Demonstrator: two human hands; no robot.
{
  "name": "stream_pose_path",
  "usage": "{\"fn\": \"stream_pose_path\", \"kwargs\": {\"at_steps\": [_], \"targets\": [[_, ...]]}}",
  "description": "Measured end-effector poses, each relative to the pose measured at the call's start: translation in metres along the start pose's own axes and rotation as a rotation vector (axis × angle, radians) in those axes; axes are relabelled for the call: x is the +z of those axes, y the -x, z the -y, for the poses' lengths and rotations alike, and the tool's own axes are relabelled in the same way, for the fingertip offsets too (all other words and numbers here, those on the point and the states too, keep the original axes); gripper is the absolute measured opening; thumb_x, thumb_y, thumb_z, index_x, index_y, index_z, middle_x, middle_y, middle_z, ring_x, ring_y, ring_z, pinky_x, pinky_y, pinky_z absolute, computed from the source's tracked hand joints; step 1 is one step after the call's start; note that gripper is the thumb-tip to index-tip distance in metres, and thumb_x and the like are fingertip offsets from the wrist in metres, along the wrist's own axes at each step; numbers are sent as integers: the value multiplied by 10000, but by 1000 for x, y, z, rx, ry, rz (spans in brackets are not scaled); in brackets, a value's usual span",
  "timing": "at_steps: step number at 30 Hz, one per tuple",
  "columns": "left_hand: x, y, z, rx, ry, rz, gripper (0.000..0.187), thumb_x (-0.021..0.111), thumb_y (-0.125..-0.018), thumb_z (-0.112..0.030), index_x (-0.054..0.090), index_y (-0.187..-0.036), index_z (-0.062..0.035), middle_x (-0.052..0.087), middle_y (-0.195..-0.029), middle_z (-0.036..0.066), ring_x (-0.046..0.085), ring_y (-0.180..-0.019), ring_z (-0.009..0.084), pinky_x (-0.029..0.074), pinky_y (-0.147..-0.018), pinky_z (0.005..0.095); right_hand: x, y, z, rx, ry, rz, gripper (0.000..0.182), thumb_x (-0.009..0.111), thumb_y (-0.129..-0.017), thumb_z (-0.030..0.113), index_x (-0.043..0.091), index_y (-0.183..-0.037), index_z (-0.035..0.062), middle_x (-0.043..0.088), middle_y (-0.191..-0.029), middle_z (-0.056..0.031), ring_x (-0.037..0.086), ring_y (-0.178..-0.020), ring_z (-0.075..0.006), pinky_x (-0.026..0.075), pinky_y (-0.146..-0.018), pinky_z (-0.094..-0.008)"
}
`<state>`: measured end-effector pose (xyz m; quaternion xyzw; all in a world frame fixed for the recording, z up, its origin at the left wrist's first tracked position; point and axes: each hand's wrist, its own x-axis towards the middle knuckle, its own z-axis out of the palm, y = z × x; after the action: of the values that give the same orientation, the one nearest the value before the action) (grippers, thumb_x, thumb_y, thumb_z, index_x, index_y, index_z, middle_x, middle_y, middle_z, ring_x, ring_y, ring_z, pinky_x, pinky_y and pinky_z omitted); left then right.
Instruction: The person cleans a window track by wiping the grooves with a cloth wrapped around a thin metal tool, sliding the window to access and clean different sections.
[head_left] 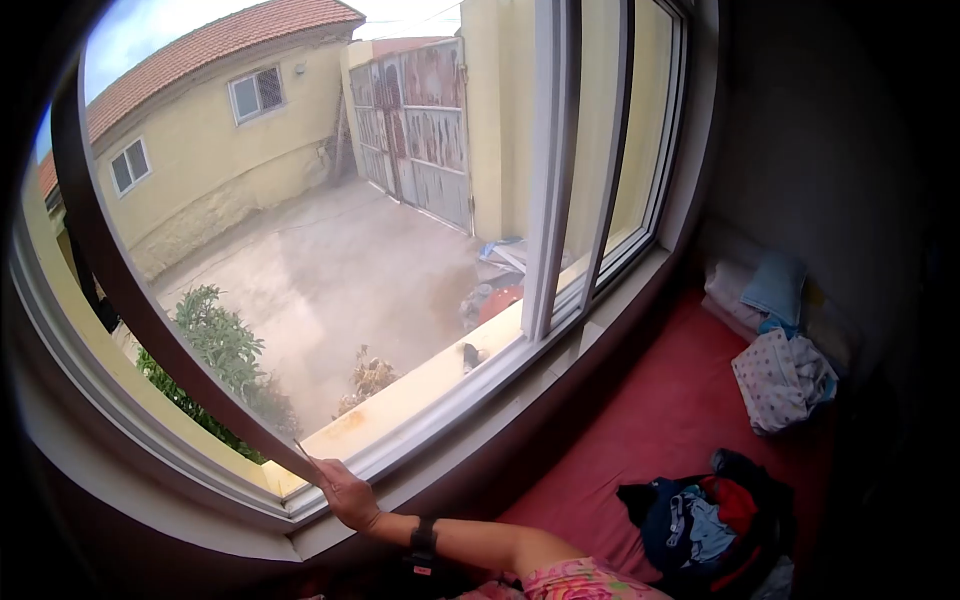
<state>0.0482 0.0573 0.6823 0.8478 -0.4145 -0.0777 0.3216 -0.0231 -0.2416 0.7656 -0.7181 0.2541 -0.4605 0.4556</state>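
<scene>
Red bed [610, 430]: clothes heap [705, 525], bundle [782, 380] (dotted cloth), pillows [773, 288].

Bright yard [330, 240], dim room; daylight from outside.
Sky [195, 18] near white in places. Pale haze over yard, detail softened. Hand [345, 497] lit, outline readable. Bed [610, 430] muted red; piled clothes [700, 525] partly lost in shadow. Right wall [800, 150] fades to black. Wide-lens bowing: window sash [128, 275] curved, corners blacked out.
</scene>
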Motion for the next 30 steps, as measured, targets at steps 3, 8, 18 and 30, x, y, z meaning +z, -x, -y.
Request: {"fn": "stream_pose_path", "kwargs": {"at_steps": [3, 8, 18, 30], "targets": [[-3, 7, 1, -32, -34, -16, 204, 532, -786, 27, 644, -951, -17, 616, -948, 144, 595, -870, 283, 480, -794, 359, 27, 11, 3, -82, -47, 143, 382, 451, -896, 151, 472, -1276, 126, 550, -1153, -116, 591, -927, -315, 507, -726, -363], [-2, 10, 7, -58, -22, -37, 210, 546, -785, 20, 642, -966, -23, 614, -947, 144, 596, -869, 286, 485, -785, 363, 72, 30, 6, -79, -86, 280, 400, 452, -898, 152, 450, -1298, 132, 514, -1234, -114, 580, -967, -322, 507, -737, -367], [0, 13, 12, -83, -98, -31, 219, 539, -774, 24, 639, -958, -44, 611, -944, 146, 589, -886, 320, 478, -786, 381, 101, 40, 8, -123, -157, 272, 394, 474, -888, 138, 468, -1282, 153, 528, -1226, -114, 582, -944, -335, 506, -731, -381], [37, -106, -63, 388, 101, -6, 203, 562, -718, 79, 605, -891, -19, 566, -857, 143, 556, -817, 319, 462, -705, 381, -40, 48, -47, 126, 116, 619, 260, 467, -923, 235, 577, -1121, 107, 596, -687, -107, 600, -647, -263, 462, -606, -359]]}}
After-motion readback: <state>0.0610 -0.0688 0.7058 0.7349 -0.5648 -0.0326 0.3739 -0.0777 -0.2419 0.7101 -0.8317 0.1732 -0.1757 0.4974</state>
